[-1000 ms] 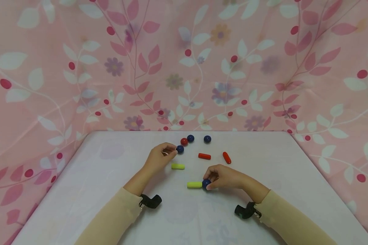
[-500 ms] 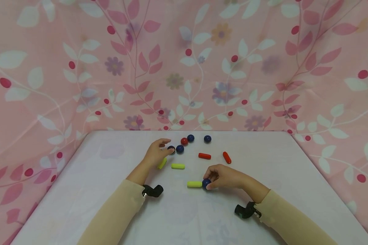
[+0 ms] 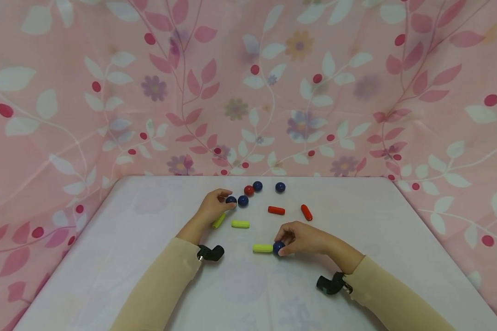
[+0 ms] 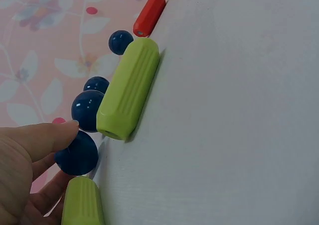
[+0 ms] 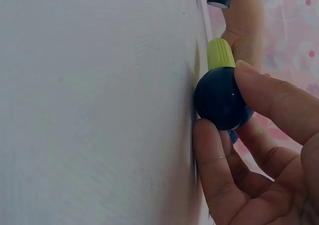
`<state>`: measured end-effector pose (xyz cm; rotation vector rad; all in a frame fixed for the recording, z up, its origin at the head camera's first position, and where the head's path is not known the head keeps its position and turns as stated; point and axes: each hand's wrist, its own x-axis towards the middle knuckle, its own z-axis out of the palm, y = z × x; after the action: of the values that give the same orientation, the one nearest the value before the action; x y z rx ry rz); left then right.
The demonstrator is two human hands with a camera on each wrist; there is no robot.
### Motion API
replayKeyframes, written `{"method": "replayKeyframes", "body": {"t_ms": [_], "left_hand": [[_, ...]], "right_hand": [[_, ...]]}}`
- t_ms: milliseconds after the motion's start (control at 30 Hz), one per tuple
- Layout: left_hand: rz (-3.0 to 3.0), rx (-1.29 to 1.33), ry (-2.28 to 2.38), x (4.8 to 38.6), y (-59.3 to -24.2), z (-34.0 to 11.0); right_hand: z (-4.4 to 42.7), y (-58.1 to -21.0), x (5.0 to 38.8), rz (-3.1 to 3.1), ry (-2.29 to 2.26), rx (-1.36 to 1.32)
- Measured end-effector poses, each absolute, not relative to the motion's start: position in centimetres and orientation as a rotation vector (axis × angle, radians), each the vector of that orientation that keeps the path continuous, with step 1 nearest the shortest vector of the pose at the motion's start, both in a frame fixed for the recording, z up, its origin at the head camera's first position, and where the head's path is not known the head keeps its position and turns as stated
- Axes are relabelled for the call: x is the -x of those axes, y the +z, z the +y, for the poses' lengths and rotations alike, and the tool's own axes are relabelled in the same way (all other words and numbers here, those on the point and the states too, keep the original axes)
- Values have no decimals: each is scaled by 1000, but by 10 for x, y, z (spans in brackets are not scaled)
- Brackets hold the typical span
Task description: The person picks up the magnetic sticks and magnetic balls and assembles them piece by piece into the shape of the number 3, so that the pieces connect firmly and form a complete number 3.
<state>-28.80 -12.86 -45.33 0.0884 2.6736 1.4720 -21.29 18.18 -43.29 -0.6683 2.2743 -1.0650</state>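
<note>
My right hand (image 3: 300, 239) pinches a dark blue ball (image 5: 222, 98) between thumb and fingers, low on the table. A yellow-green ribbed rod (image 3: 262, 248) lies end-on against that ball, pointing left. Farther back, my left hand (image 3: 213, 205) holds another dark blue ball (image 4: 79, 154), its thumb on the near side and its fingers partly hidden behind. Just right of it lies a loose blue ball (image 3: 243, 201). Beside the left hand are two more yellow-green rods, a slanted one (image 3: 218, 221) and a level one (image 3: 240, 224).
A red ball (image 3: 248, 190) touches or nearly touches a blue ball (image 3: 257, 186) toward the back, with another blue ball (image 3: 280, 187) to their right. Two red rods (image 3: 276, 210) lie right of centre. A patterned pink cloth (image 3: 248, 92) hangs behind the white-covered table (image 3: 128, 257).
My left hand has drawn left from one blue ball, leaving it on the table, and its fingers have closed on the ball beside it. My right hand stays in place.
</note>
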Motion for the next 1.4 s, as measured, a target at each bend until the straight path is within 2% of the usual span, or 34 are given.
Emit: {"method": "replayKeyframes", "body": {"t_ms": [1400], "left_hand": [[2683, -29, 1477, 285, -456, -131]], "right_hand": [[180, -430, 213, 2276, -1053, 661]]}}
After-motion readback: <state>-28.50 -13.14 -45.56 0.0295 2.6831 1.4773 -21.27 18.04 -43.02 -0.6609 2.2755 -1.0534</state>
